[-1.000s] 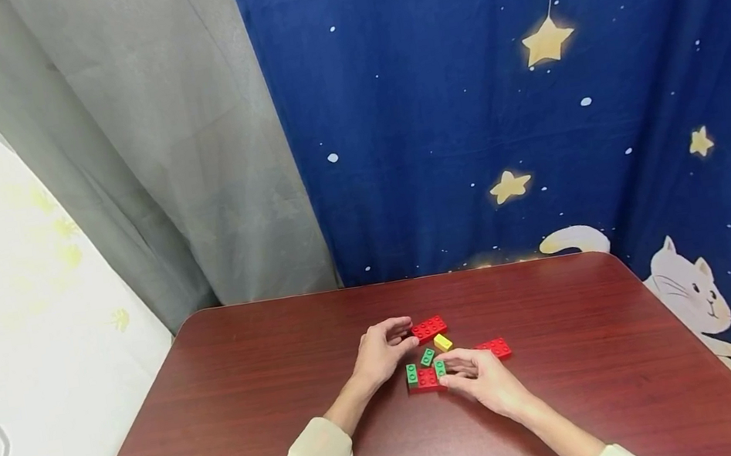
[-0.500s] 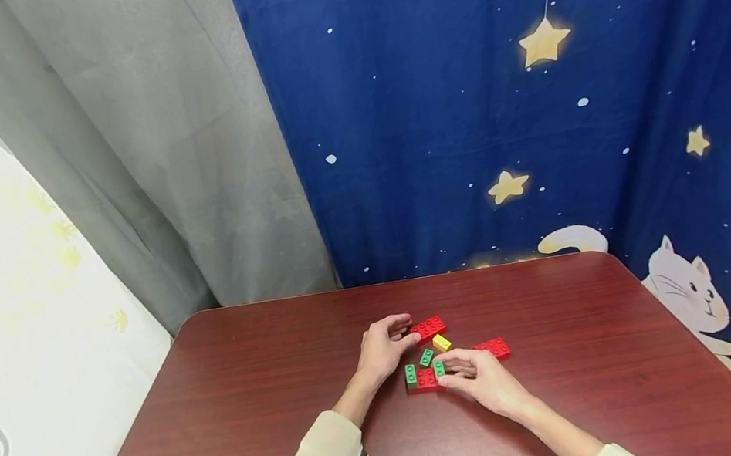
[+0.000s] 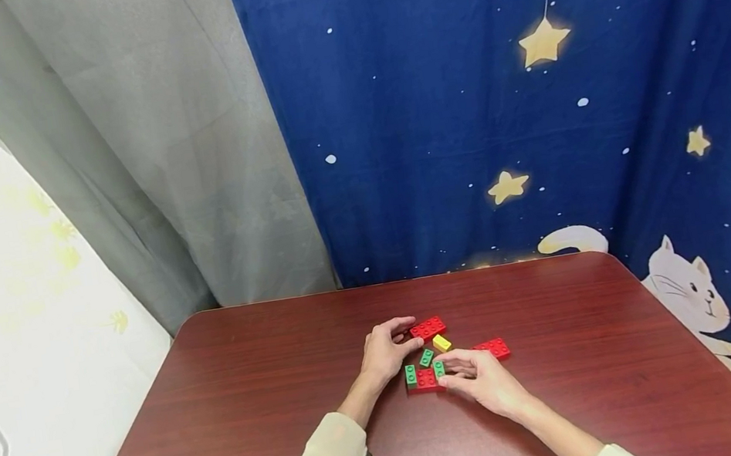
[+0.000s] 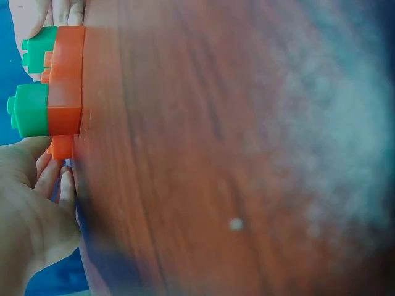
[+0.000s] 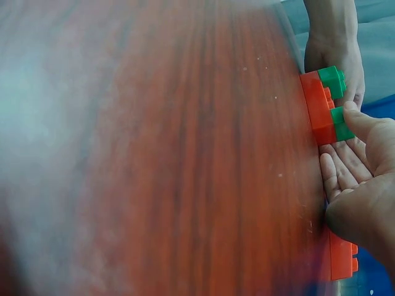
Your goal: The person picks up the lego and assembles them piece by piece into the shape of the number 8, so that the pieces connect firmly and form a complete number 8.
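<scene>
Nearest the person, a red brick (image 3: 427, 380) lies on the table with a green brick (image 3: 410, 375) on its left end and another green brick (image 3: 439, 368) on its right end. My right hand (image 3: 485, 381) pinches that right green brick, thumb in front and fingers behind. Farther back, my left hand (image 3: 383, 352) is around the left end of a second red brick (image 3: 429, 328), thumb at its near corner and fingers at its far side. In the left wrist view, the front stack's red brick (image 4: 66, 74) partly covers that far one.
Between the hands lie a loose green brick (image 3: 427, 358) and a yellow brick (image 3: 442, 343). Another red brick (image 3: 496, 348) rests just beyond the right hand, partly hidden by it. The brown table (image 3: 277, 396) reaches back to grey and blue curtains (image 3: 422, 134).
My left hand has edged right, its thumb and fingers coming further over the far red brick's left end. My right hand keeps its hold on the green brick; the bricks stay put.
</scene>
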A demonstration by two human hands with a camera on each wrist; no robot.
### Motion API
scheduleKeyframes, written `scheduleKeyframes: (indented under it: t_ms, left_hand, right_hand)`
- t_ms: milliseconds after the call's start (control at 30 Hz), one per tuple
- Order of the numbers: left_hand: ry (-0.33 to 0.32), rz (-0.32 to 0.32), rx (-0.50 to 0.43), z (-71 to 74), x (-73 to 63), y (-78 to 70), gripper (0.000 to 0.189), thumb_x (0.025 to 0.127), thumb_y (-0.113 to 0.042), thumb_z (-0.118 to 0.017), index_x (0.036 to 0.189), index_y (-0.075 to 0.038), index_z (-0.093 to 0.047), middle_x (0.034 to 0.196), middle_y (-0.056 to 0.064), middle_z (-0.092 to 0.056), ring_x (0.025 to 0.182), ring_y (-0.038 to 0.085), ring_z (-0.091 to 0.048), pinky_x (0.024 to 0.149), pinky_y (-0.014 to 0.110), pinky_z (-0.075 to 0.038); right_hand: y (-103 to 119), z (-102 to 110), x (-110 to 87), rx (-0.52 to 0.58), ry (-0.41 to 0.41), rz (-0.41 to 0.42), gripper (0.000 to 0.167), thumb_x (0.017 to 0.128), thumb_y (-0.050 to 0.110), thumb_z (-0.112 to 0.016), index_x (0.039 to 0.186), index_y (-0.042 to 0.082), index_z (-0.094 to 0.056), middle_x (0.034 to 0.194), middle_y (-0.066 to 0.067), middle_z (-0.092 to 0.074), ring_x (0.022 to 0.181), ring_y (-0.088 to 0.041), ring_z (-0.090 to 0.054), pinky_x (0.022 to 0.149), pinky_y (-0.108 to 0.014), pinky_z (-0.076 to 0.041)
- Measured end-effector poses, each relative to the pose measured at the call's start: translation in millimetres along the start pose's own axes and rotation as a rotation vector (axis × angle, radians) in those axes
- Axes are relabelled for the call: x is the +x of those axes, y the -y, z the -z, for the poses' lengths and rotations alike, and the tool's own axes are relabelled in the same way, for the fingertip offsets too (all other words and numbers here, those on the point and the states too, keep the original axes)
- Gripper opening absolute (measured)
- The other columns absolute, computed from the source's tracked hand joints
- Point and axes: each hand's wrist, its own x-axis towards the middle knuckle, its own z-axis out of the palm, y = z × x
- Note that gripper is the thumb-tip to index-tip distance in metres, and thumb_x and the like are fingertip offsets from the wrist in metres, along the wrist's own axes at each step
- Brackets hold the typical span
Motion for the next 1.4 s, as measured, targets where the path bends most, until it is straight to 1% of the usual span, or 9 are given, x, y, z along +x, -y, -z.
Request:
scheduleKeyframes:
  t_ms: [233, 433, 533, 633, 700, 767, 933, 1167, 1400]
  left_hand:
    - [-0.002, 0.024, 0.024, 0.0, -2.8, -1.3, 0.041, 0.091, -0.013, -0.086, 0.131, -0.008, -0.075, 0.127, 0.011, -0.075, 0.117, 0.026, -0.072, 0.102, 0.041, -0.058]
    - [-0.002, 0.021, 0.049, -0.6, -2.8, 0.4, 0.041, 0.09, -0.014, -0.088, 0.13, -0.01, -0.076, 0.125, 0.008, -0.076, 0.116, 0.025, -0.073, 0.101, 0.041, -0.059]
    - [-0.002, 0.014, 0.053, -1.4, -2.0, 2.2, 0.041, 0.09, -0.014, -0.088, 0.129, -0.01, -0.076, 0.124, 0.008, -0.076, 0.116, 0.025, -0.073, 0.101, 0.042, -0.059]
    - [-0.003, 0.011, 0.061, -1.6, -1.8, 2.7, 0.041, 0.09, -0.014, -0.088, 0.129, -0.011, -0.076, 0.123, 0.007, -0.077, 0.115, 0.026, -0.073, 0.101, 0.043, -0.059]
    - [-0.002, 0.009, 0.065, -1.3, -2.3, 1.9, 0.041, 0.09, -0.013, -0.088, 0.129, -0.011, -0.076, 0.123, 0.007, -0.077, 0.115, 0.025, -0.073, 0.101, 0.042, -0.059]
    - [0.0, 0.007, 0.072, -0.9, -3.0, 0.6, 0.041, 0.09, -0.013, -0.088, 0.129, -0.01, -0.076, 0.123, 0.007, -0.077, 0.115, 0.025, -0.073, 0.101, 0.043, -0.059]
    - [0.004, -0.003, 0.095, 0.3, -4.3, -2.1, 0.041, 0.09, -0.012, -0.087, 0.129, -0.01, -0.076, 0.123, 0.007, -0.077, 0.114, 0.025, -0.073, 0.1, 0.043, -0.059]
    - [0.004, -0.007, 0.117, 0.5, -4.2, -2.8, 0.039, 0.09, -0.013, -0.088, 0.127, -0.012, -0.077, 0.12, 0.005, -0.078, 0.111, 0.023, -0.073, 0.098, 0.042, -0.06]
    - [-0.003, -0.01, 0.125, 0.2, -3.4, -1.8, 0.038, 0.089, -0.013, -0.088, 0.125, -0.014, -0.078, 0.117, 0.003, -0.079, 0.108, 0.021, -0.074, 0.096, 0.041, -0.06]
  right_hand:
    - [1.7, 0.2, -0.2, 0.014, 0.005, 0.002, 0.034, 0.1, 0.015, -0.077, 0.13, -0.001, -0.071, 0.128, -0.019, -0.073, 0.12, -0.038, -0.07, 0.096, -0.032, -0.059]
    - [-0.8, -0.3, 0.7, -0.001, 0.0, -0.009, 0.033, 0.1, 0.017, -0.077, 0.129, 0.001, -0.072, 0.128, -0.016, -0.073, 0.119, -0.034, -0.071, 0.095, -0.023, -0.057]
    - [-1.0, -0.2, 0.6, 0.009, 0.001, -0.003, 0.033, 0.1, 0.015, -0.077, 0.129, 0.0, -0.071, 0.128, -0.017, -0.073, 0.118, -0.035, -0.071, 0.096, -0.029, -0.058]
    - [-1.5, -0.9, 1.1, 0.002, 0.0, -0.006, 0.034, 0.1, 0.016, -0.077, 0.129, 0.0, -0.071, 0.128, -0.017, -0.073, 0.118, -0.035, -0.071, 0.096, -0.029, -0.058]
    - [-1.6, -1.6, 1.5, -0.004, -0.002, -0.014, 0.033, 0.1, 0.017, -0.077, 0.129, 0.001, -0.072, 0.128, -0.016, -0.073, 0.118, -0.034, -0.071, 0.096, -0.027, -0.057]
    - [-1.9, -2.1, 1.9, -0.02, -0.003, -0.02, 0.033, 0.1, 0.019, -0.077, 0.129, 0.002, -0.072, 0.128, -0.015, -0.074, 0.118, -0.033, -0.071, 0.095, -0.021, -0.056]
    - [-1.1, -1.6, 1.4, -0.021, -0.009, -0.026, 0.033, 0.1, 0.019, -0.078, 0.129, 0.003, -0.072, 0.127, -0.014, -0.074, 0.118, -0.032, -0.071, 0.094, -0.021, -0.055]
    - [0.5, -0.7, -0.6, -0.03, -0.016, -0.011, 0.034, 0.1, 0.018, -0.077, 0.128, 0.001, -0.072, 0.126, -0.016, -0.074, 0.115, -0.032, -0.073, 0.094, -0.028, -0.059]
    - [1.2, -0.8, -0.1, -0.022, -0.013, -0.018, 0.034, 0.1, 0.018, -0.077, 0.129, 0.001, -0.072, 0.127, -0.017, -0.074, 0.115, -0.032, -0.073, 0.094, -0.027, -0.059]
